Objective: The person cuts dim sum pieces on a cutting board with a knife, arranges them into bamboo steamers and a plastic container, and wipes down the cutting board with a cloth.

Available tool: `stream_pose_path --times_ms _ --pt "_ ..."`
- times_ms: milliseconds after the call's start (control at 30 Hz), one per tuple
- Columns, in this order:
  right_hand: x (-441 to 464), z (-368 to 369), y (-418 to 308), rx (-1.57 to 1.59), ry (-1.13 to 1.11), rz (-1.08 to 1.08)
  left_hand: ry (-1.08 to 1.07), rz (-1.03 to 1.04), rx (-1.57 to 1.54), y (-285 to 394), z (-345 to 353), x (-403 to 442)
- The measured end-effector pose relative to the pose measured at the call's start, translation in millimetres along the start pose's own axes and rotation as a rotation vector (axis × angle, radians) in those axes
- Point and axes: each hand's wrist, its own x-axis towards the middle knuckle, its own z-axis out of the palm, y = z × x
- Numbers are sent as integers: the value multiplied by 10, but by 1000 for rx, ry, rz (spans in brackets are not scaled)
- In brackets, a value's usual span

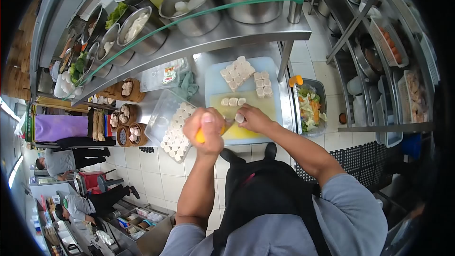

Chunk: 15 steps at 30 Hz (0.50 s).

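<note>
My left hand point(206, 130) is closed in a fist around a yellow-handled knife point(201, 136); only part of its narrow metal blade shows, pointing toward my right hand. Between the fingers of my right hand point(256, 119) is a short white cylindrical piece of food point(240, 118), held above a yellow cutting board point(215, 100). A short row of similar pieces point(233, 101) lies just beyond it. Farther back, two blocks of pieces point(238, 72) sit on a pale blue board point(213, 73). Beside my left hand, a clear plastic container point(159, 109) holds many white pieces.
A steel shelf point(199, 42) with metal pots crosses above the table's far side. Bamboo steamers point(137, 134) stand at the left, near a green cloth point(187, 85). To the right is a bin of food scraps point(322, 96). Two people point(85, 206) are at far left.
</note>
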Motion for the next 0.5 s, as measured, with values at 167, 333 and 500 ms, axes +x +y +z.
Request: stream_pose_path --times_ms 167,333,500 --pt "-42 -107 112 -75 18 35 70 251 -60 250 -366 572" --pt "-363 -78 22 -86 141 -85 415 194 202 -641 -996 1007" --pt "-531 96 34 -197 250 -168 885 22 42 -1322 -1325 549"
